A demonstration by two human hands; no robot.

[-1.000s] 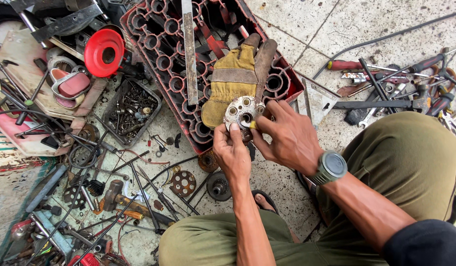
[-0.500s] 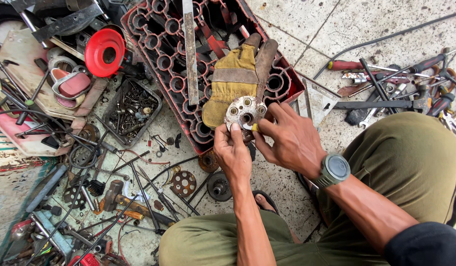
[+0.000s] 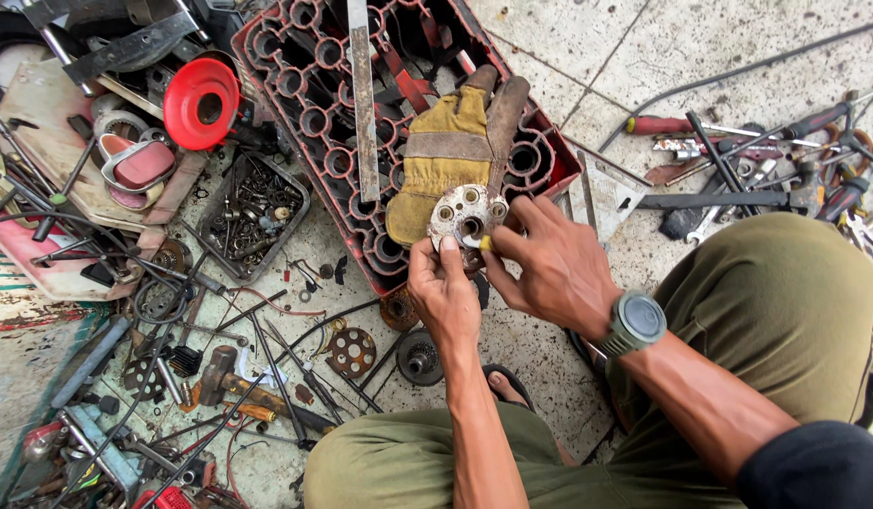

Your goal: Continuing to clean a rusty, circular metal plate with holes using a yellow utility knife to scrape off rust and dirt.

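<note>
You hold the round, pitted grey metal flange with bolt holes face-up between both hands, left hand fingers pinching its near edge, right hand fingers closed on its right rim (over the yellow leather glove).

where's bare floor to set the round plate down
Both hands, left and right, hold the round plate. Bare tile lies top right, between the red crate and the long rod, and a patch between the knees. Left of the crate and around the screwdrivers it is crowded.
</note>
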